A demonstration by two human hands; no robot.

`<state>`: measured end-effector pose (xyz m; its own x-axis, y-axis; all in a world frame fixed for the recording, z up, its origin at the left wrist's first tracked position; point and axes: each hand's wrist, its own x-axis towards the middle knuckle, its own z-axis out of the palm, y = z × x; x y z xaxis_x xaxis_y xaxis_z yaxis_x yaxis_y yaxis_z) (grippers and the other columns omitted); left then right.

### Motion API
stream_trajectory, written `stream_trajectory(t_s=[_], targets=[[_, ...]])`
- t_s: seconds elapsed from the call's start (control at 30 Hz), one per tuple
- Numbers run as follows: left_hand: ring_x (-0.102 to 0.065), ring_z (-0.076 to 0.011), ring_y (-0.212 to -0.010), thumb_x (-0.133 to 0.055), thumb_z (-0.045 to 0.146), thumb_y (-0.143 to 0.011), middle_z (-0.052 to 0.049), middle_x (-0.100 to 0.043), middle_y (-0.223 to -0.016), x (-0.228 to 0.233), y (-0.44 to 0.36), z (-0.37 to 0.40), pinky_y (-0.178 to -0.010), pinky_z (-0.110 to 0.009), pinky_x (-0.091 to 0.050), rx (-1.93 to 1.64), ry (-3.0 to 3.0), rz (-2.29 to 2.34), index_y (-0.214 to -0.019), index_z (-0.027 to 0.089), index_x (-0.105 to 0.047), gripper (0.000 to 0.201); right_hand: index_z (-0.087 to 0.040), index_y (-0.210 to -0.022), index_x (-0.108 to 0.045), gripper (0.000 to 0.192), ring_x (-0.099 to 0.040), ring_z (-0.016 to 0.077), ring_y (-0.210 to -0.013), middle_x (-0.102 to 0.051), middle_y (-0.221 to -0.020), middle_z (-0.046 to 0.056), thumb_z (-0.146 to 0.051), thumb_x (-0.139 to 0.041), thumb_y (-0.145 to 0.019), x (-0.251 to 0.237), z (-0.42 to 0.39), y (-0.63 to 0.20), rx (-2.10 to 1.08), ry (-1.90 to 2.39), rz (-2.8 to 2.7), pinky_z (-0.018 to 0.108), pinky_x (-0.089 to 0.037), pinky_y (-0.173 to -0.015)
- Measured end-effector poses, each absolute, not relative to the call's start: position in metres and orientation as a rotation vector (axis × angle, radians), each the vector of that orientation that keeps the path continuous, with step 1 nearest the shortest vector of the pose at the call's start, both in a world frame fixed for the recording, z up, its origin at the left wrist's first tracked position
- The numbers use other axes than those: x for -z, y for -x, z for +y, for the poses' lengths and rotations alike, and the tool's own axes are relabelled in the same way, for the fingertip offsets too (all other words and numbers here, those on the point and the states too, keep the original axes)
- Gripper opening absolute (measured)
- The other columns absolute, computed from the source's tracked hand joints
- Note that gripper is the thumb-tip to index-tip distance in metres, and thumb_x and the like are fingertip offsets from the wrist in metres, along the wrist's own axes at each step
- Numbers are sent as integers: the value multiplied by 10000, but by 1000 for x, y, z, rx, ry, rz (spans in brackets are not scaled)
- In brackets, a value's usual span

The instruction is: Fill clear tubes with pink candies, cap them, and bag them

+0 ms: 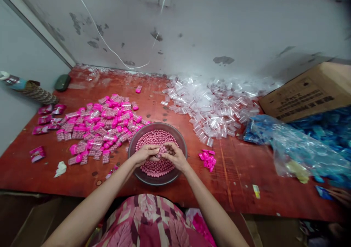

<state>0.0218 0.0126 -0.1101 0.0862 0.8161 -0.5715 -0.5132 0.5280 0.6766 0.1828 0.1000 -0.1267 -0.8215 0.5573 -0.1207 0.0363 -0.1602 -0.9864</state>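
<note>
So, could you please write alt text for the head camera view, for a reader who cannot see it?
Both hands, left hand and right hand, meet over a round grey metal bowl of small pink balls on a red wooden table. Filled pink-capped tubes lie left, empty clear plastic tubes right.

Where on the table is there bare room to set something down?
Bare red tabletop lies along the near edge, between the bowl and the blue bag. A smaller bare patch sits near-left, below the filled pink tubes. The clear tubes crowd the back. Both hands meet over the bowl.
</note>
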Motion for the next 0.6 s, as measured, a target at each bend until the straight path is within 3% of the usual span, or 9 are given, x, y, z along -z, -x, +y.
stream_trajectory(t_s=[0.17, 0.6], targets=[[-580, -170, -798, -688, 314, -647, -87, -641, -903, 109, -19, 13, -677, -295, -494, -963, -384, 1172, -1031, 144, -623, 424, -244, -1033, -473, 410, -510, 125, -768, -514, -848, -11, -304, -667, -676, 119, 107, -182, -2041, 667, -1902, 234, -428, -689], [-591, -154, -780, -701, 278, -639, -97, -644, -925, 103, -22, 23, -664, -260, -498, -1053, -255, 1111, -998, 143, -638, 388, -252, -1091, -457, 395, -523, 116, -683, -524, -831, -4, -298, -614, -732, 123, 98, -179, -1810, 735, -1874, 227, -450, -619]])
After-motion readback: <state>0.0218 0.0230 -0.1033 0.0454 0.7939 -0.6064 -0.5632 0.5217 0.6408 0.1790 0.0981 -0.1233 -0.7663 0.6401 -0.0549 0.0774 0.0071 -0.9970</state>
